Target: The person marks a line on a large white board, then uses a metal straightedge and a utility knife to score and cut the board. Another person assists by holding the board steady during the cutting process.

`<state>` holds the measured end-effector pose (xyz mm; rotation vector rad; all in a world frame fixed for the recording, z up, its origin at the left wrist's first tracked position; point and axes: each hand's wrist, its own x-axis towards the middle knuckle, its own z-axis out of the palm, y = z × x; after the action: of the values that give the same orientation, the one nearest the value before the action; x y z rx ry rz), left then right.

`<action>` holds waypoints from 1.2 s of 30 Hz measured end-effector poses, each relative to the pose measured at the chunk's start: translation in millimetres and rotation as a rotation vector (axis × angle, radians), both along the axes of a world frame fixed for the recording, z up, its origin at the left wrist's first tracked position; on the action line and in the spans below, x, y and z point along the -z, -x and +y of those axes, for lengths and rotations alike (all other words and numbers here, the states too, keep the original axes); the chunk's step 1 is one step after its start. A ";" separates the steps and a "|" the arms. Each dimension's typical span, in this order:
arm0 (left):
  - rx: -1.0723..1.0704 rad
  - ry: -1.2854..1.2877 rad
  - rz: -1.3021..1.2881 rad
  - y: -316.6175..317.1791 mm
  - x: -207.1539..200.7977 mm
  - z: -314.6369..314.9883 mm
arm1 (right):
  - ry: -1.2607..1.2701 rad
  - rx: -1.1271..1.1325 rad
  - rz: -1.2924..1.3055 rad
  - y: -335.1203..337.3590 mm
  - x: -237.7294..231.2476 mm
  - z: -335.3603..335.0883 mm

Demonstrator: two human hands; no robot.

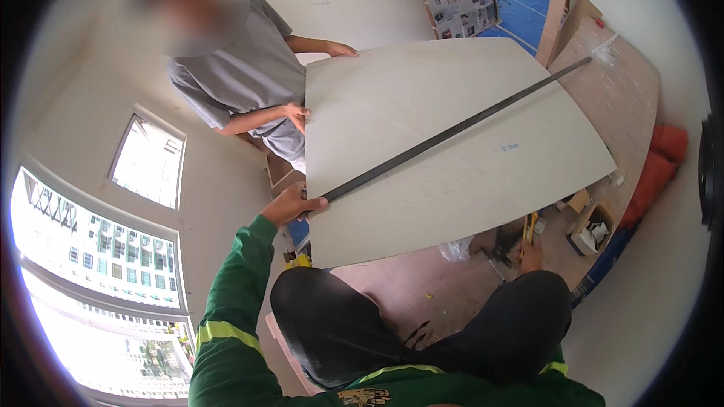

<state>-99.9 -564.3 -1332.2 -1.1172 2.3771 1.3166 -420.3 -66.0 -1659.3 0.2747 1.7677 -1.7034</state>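
Note:
A large pale board lies in front of me, with a long dark straight bar running diagonally across it. My left hand is closed on the bar's near left end, at the board's left edge, with the thumb on top. Past the board's near edge, low on the right, my right hand is closed around a yellow utility knife. Part of that hand is hidden by my raised knee.
Across from me a person in a grey shirt has both hands at the board's edges. To the right are a small open box and an orange-red bag. A clear plastic bag and dark tools lie near my right hand. Windows line the left.

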 end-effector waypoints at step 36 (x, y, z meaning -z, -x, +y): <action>0.358 0.930 0.465 -88.5 78.9 26.1 | 0.101 0.320 0.212 47.9 -135.5 27.1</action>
<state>-11.5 -538.2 -1411.1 -0.4711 3.4619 0.3230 -468.2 -38.9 -1523.9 0.3588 1.8574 -2.1095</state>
